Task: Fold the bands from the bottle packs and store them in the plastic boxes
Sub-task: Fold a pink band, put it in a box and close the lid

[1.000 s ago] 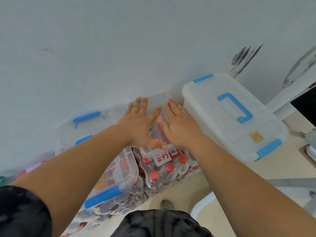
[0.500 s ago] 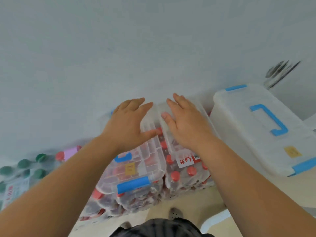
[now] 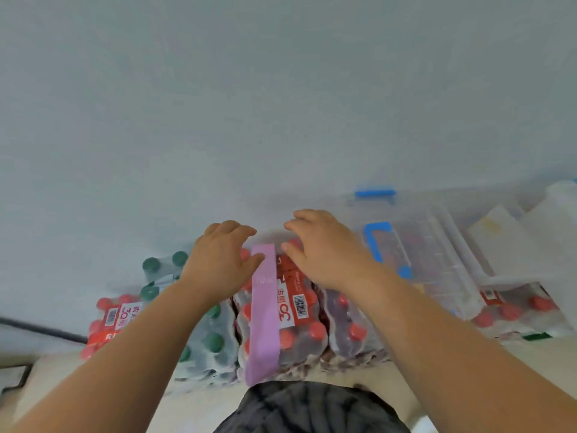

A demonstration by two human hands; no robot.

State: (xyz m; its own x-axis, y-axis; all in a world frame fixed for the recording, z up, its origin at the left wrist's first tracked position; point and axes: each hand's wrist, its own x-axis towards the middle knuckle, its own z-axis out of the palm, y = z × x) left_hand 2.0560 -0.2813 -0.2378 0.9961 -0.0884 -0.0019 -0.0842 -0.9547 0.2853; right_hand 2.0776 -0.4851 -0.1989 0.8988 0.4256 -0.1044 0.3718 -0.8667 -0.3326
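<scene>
Pale grey wall (image 3: pixel 281 89) takes up most of the view, rising right behind the banded pack (image 3: pixel 301 326), the red-cap bottle pack at centre & the ref pt here. Beige floor (image 3: pixel 193 407) runs in front of that pack.

Clear box (image 3: pixel 437 267) w/ blue handle & blue clip sits R of the banded pack, lid on. It rests on top of the far-R packs (image 3: pixel 515 310), also red-capped. A white box (image 3: pixel 512 239) lies further R again, partly out of frame.

Plain red pack (image 3: pixel 352 335) touches the banded pack's R side. Green-cap pack (image 3: pixel 215 342) touches its L side. Further L is the labelled red pack (image 3: pixel 109 320).

Dark patterned garment (image 3: pixel 312 407) shows just in front of the banded pack.

Purple band (image 3: pixel 263 314) is wrapped around the banded pack front to back. It lies flat over the caps, L of the pack's label, w/ its near end dropping over the front edge.

L hand (image 3: pixel 218 264) is over the banded pack's far L edge, thumb tip touching the band's L edge, fingers bent down. R hand (image 3: pixel 321 251) is over the far R part, thumb just R of the band, fingers bent likewise.

Grip, both hands: fingertips blurred at the pack's far end, so can't tell if clamped on anything.

Thin black cable (image 3: pixel 40 331) lies well L of the banded pack.
</scene>
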